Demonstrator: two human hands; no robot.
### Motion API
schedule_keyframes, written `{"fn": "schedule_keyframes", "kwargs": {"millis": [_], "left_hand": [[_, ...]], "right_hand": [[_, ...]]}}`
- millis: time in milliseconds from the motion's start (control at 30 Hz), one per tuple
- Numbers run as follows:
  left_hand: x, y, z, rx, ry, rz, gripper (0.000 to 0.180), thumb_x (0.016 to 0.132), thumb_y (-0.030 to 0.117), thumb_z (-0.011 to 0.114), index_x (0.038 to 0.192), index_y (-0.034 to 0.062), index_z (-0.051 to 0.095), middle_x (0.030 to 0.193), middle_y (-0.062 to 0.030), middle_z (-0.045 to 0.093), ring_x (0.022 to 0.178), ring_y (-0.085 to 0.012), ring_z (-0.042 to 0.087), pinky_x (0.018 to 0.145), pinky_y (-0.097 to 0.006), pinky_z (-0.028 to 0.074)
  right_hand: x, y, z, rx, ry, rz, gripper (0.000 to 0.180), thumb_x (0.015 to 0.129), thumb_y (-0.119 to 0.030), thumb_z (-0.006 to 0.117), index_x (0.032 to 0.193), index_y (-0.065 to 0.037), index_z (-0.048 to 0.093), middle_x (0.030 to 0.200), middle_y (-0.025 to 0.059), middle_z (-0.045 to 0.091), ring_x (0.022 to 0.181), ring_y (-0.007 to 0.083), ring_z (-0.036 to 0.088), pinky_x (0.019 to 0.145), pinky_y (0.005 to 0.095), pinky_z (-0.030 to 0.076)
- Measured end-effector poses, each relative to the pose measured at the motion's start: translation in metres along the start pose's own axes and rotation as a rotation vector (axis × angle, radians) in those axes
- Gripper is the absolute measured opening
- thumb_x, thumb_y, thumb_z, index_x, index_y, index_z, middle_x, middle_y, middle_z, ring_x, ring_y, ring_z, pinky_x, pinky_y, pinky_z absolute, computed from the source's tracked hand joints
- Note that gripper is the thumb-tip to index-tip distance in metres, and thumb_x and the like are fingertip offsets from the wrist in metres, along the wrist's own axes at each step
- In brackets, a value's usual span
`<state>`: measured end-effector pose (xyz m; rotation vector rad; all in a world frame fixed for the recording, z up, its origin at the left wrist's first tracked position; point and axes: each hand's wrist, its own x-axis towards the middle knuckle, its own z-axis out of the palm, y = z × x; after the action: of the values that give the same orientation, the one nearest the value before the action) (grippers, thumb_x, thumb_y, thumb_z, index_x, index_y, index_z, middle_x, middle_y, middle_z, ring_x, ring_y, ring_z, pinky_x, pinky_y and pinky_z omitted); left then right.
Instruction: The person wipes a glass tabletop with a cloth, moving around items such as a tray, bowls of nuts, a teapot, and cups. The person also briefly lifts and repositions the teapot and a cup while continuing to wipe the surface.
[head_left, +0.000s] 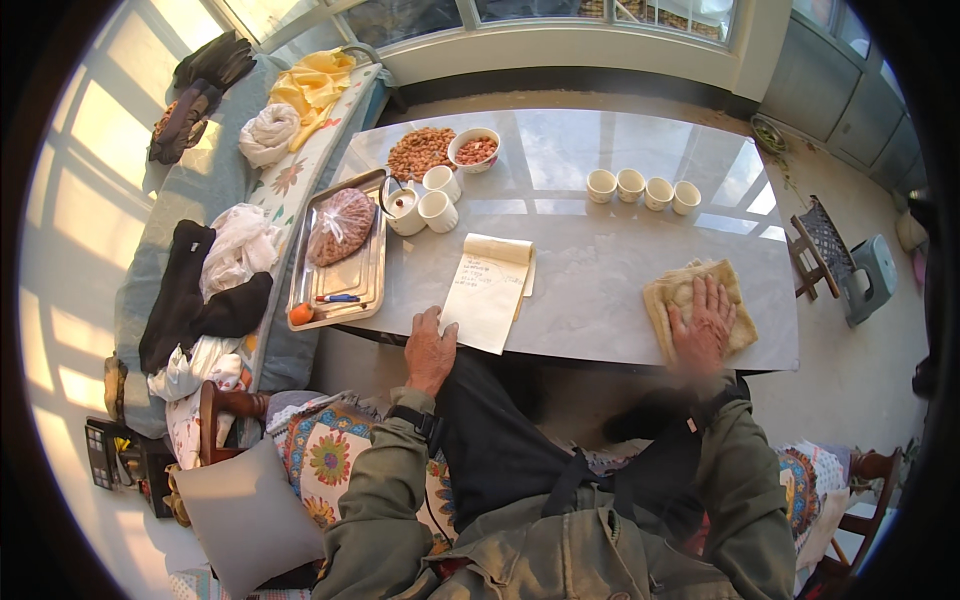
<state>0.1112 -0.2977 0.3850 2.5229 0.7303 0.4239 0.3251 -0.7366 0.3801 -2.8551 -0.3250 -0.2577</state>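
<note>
My right hand (704,325) lies flat with fingers spread on a folded yellow cloth (741,290) at the table's front right. At the front edge, left of the middle, my left hand (430,352) rests with fingers slightly bent and thumb apart, holding nothing that I can see. Its thumb is close to the lower left corner of an open notepad (485,298), which has handwriting on its upper part. The pad's top leaves are folded back.
A metal tray (375,270) holds a bag of reddish nuts (340,226), a pen (338,298) and an orange object (301,314). Behind stand a lidded white pot (404,212), cups (438,211), a nut pile (420,153) and a bowl (474,149). Several cups (630,186) form a row.
</note>
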Motion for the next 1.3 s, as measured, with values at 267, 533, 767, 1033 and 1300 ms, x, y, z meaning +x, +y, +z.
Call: {"fn": "schedule_keyframes", "kwargs": {"millis": [267, 533, 767, 1033, 1300], "left_hand": [[0.007, 0.001, 0.008, 0.125, -0.073, -0.037, 0.038, 0.094, 0.034, 0.077, 0.111, 0.0005, 0.07, 0.105, -0.0191, 0.069, 0.099, -0.0405, 0.068, 0.088, -0.05, 0.054], [-0.001, 0.023, 0.003, 0.223, -0.259, -0.065, 0.031, 0.098, 0.033, 0.069, 0.102, 0.0019, 0.066, 0.102, -0.0234, 0.07, 0.091, -0.0474, 0.069, 0.084, -0.057, 0.054], [0.009, 0.048, -0.003, 0.154, -0.168, 0.253, 0.045, 0.096, 0.035, 0.074, 0.129, 0.0052, 0.068, 0.138, -0.0209, 0.065, 0.128, -0.0403, 0.061, 0.104, -0.05, 0.05], [0.017, 0.065, 0.025, 0.324, -0.236, 0.468, 0.065, 0.095, 0.042, 0.076, 0.15, 0.0114, 0.059, 0.155, -0.0233, 0.051, 0.144, -0.0453, 0.046, 0.114, -0.062, 0.039], [0.018, 0.041, 0.008, 0.372, -0.277, 0.363, 0.07, 0.095, 0.043, 0.078, 0.153, 0.0095, 0.058, 0.159, -0.0252, 0.05, 0.147, -0.0453, 0.044, 0.118, -0.056, 0.039]], "right_hand": [[-0.001, -0.001, 0.0, -0.016, 0.004, -0.005, 0.076, 0.099, -0.049, 0.069, 0.161, -0.009, 0.05, 0.172, 0.0134, 0.041, 0.161, 0.0391, 0.03, 0.131, 0.064, 0.017], [0.0, -0.002, -0.003, 0.0, -0.014, -0.001, 0.075, 0.098, -0.047, 0.07, 0.16, -0.009, 0.051, 0.171, 0.0134, 0.042, 0.161, 0.0398, 0.03, 0.131, 0.0638, 0.017], [0.0, -0.001, -0.003, -0.003, -0.009, -0.002, 0.075, 0.098, -0.047, 0.069, 0.16, -0.009, 0.051, 0.171, 0.0134, 0.043, 0.161, 0.0404, 0.031, 0.131, 0.0632, 0.017], [0.001, 0.0, 0.001, -0.026, 0.012, -0.012, 0.074, 0.098, -0.046, 0.07, 0.16, -0.01, 0.051, 0.171, 0.0121, 0.043, 0.16, 0.0393, 0.032, 0.131, 0.0622, 0.017], [0.001, 0.004, 0.005, -0.025, 0.023, -0.016, 0.075, 0.098, -0.047, 0.07, 0.16, -0.01, 0.051, 0.17, 0.0137, 0.044, 0.159, 0.0397, 0.034, 0.131, 0.0621, 0.018]]}}
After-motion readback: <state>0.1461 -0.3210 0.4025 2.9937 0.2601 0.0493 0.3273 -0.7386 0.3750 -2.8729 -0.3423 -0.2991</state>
